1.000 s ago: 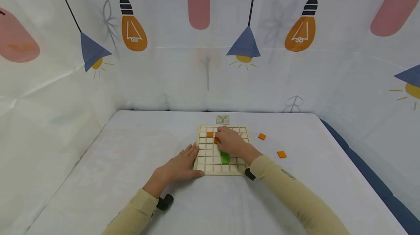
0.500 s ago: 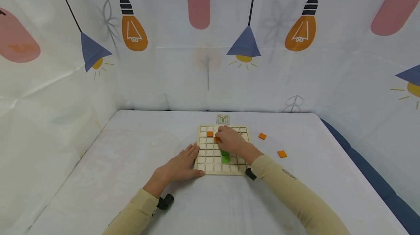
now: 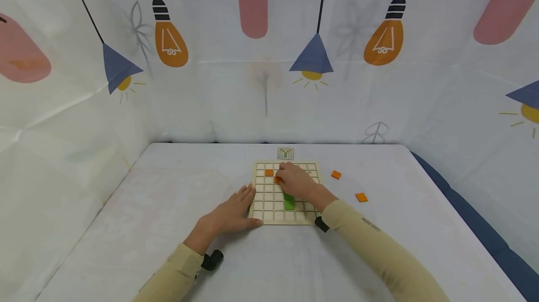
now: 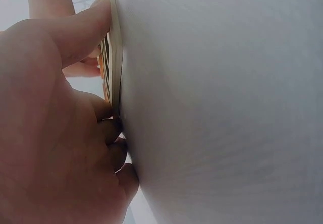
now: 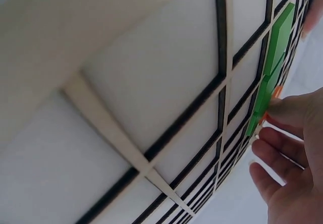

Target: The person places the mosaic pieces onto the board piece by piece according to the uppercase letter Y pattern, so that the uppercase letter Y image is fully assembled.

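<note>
A pale wooden grid board (image 3: 263, 206) lies on the white table. My left hand (image 3: 233, 209) rests at its left side, fingers straight along the edge and thumb on the near left corner. My right hand (image 3: 296, 181) reaches over the board, its thumb and fingertips pinching an orange square tile (image 3: 276, 180) at a cell in the upper part. Another orange tile (image 3: 269, 173) sits in a cell up and to the left. Green tiles (image 3: 288, 204) fill cells below the right hand, partly covered by it. In the right wrist view, the thumb overlaps the orange tile (image 5: 277, 91) beside the green ones.
Two loose orange tiles lie right of the board, a farther tile (image 3: 336, 175) and a nearer tile (image 3: 361, 197). A small pattern card (image 3: 285, 153) lies just behind the board. The white table (image 3: 189, 166) ends at a patterned cloth wall (image 3: 236, 100).
</note>
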A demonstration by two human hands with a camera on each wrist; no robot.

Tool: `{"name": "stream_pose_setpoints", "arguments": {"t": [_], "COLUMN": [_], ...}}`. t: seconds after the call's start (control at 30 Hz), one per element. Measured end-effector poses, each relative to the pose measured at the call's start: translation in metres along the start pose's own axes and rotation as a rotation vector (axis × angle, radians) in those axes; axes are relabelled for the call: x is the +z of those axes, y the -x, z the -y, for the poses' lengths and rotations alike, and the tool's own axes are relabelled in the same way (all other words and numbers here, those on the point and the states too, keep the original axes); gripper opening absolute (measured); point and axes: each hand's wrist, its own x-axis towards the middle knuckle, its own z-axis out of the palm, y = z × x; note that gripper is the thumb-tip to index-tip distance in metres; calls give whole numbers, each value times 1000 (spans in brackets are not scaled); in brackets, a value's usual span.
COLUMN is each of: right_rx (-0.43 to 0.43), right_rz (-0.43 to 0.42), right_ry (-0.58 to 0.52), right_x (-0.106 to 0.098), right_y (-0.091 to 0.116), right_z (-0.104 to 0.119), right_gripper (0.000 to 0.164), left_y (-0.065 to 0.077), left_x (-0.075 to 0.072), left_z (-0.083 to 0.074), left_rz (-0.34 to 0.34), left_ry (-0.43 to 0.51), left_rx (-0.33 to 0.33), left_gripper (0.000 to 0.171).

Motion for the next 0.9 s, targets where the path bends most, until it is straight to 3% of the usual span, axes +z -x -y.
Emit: {"name": "stream_pose_setpoints", "arguments": {"t": [0.47, 0.9], "right_rx": [-69, -87], "right_rz": [37, 1], "right_ry": [88, 50], "right_x": [-8, -6], "right_y": [8, 18], "right_z": [-3, -23], "right_gripper": [21, 18], "left_y": [-2, -3], "left_x": [4, 4], "left_z": [3, 2], "left_rz": [-3, -12], "left_ry": [-6, -2], "left_rx": [4, 1], "left_gripper": [95, 95]}}
